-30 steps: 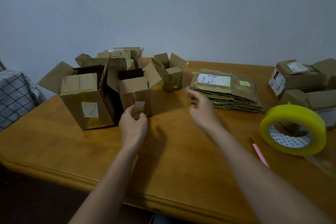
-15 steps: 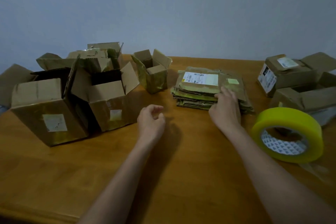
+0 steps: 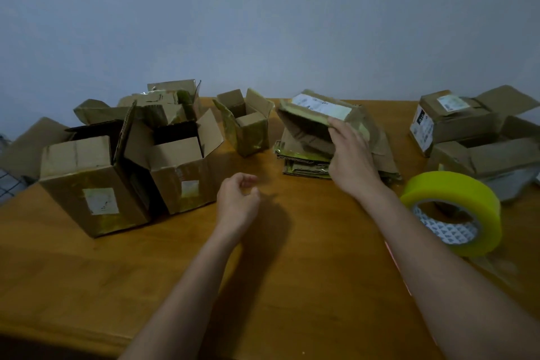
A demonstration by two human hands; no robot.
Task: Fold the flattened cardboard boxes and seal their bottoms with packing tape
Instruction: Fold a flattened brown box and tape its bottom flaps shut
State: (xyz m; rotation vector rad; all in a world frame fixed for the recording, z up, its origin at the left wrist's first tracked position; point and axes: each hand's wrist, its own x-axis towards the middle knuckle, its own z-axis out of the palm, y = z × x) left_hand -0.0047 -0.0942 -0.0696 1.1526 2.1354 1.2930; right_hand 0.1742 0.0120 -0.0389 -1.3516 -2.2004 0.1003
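The top flattened box [image 3: 317,115], white label up, is tilted off the stack of flattened boxes [image 3: 304,162], its near edge gripped by the right hand [image 3: 352,159], fingers curled over it. Left of the stack, the left hand [image 3: 238,199] hovers over the wooden table [image 3: 292,286], fingers loosely curled, holding nothing. Right of the stack a roll of yellow packing tape [image 3: 464,207] stands on edge. Further left of the stack stand folded boxes [image 3: 122,164] with open flaps; more boxes [image 3: 473,131] lie beyond the tape.

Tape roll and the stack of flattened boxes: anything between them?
In the head view, only the right hand and its forearm cross that stretch between the yellow tape roll and the stack of flattened boxes; otherwise bare wooden table.
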